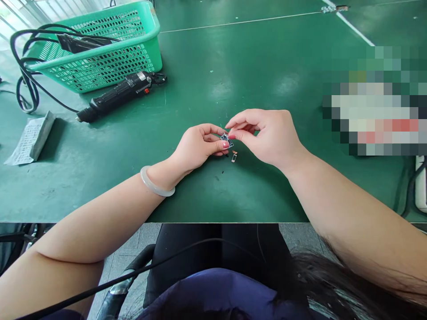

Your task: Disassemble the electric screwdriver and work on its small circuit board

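Note:
A small dark part with a pale edge (228, 141) is pinched between the thumb and fingers of my left hand (196, 144), just above the green table. My right hand (263, 133) meets it from the right, with thumb and forefinger pinched together at its upper edge. Whatever sits between those right fingertips is too small to make out. Just below the hands, a tiny rectangular piece with a pale frame and coppery end (234, 157) lies on the table. Small dark bits rest near it.
A green plastic basket (110, 58) with black cables stands at the back left. In front of it lies a black electric screwdriver (116, 95). A wrapped, printed packet (31, 138) is at far left. A blurred-out patch covers something at right, above a white power strip (420, 184).

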The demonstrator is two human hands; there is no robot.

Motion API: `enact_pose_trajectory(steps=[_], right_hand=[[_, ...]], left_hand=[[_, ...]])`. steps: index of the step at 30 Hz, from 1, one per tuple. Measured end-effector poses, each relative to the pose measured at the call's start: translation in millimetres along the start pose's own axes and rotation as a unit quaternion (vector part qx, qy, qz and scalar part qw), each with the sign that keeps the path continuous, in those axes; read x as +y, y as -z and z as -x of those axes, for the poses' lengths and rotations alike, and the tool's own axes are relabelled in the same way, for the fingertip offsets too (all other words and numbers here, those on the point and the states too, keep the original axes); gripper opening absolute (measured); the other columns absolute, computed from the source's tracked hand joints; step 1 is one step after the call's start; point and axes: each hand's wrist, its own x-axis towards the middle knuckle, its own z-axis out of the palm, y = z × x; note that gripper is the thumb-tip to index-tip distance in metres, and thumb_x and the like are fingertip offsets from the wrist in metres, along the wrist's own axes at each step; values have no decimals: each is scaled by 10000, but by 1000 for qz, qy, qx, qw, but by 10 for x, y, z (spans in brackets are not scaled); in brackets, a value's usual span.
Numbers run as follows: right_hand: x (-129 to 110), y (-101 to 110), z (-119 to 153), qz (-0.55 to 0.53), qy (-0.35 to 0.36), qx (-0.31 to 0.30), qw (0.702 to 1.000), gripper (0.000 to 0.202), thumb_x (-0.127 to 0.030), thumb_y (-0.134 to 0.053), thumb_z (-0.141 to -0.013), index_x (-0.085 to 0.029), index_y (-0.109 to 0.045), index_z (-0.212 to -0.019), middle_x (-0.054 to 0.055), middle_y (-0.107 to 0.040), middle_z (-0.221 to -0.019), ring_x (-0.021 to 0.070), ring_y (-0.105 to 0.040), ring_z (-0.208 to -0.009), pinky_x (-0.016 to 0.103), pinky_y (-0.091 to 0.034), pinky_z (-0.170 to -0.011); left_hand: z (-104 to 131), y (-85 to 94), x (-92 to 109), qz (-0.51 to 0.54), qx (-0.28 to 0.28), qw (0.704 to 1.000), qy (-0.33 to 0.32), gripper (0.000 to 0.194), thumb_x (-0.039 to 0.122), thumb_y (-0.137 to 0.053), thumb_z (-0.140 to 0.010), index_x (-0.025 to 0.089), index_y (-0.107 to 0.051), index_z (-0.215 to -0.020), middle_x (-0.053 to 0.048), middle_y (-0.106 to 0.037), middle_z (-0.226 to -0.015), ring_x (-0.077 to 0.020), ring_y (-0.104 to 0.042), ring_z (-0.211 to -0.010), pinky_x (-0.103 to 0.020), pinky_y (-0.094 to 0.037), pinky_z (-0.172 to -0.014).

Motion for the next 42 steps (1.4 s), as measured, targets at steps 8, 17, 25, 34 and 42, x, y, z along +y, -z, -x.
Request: enact_pose_trajectory(steps=[8, 17, 25, 34, 42], right_hand=[[21, -10, 8, 7, 20, 12, 1000, 106, -178, -640, -799, -208, -736, -833, 8, -729, -812, 160, -663, -729, 328, -524, -725], [218, 120, -91, 73, -91, -156, 981, 98, -223, -736, -702, -217, -760, -797, -13, -673, -669, 128, -582, -597, 308, -460, -618], [247, 63, -92, 124, -92, -221, 963, 81, -171, -689, -722, -231, -741, -740, -21, -669, -699, 117, -542, -604, 292, -408, -596], [150, 137, -87, 55, -83, -69, 993, 94, -244, -661, -756, -186, -731, -734, 0, -617, -622, 117, -498, -567, 304, -397, -588], [93, 57, -34, 17, -3, -57, 998, 120, -260, -636, -788, -196, -718, -729, 14, -660, -746, 128, -535, -648, 305, -418, -618]], left_hand=[[21, -23, 25, 23, 2, 1000, -3, 306, 157, -844, -673, 132, -555, -770, 8, -688, -616, -105, -681, -602, -219, -566, -627], [-67, 73, 58, 180, 3, 980, 79, 142, 13, -573, -879, 103, -605, -774, 11, -682, -711, -36, -664, -607, -127, -542, -647], [-52, 63, 40, 149, -21, 985, 81, 127, 51, -691, -809, 120, -644, -906, -2, -702, -736, -74, -678, -624, -174, -564, -661], [-16, 35, 10, 83, -23, 995, 55, 179, 111, -742, -786, 123, -705, -960, -21, -725, -753, -86, -692, -645, -190, -583, -681], [-6, 22, 33, 82, -14, 995, 49, 126, 98, -753, -771, 104, -652, -845, -18, -714, -701, -86, -688, -631, -188, -570, -651]])
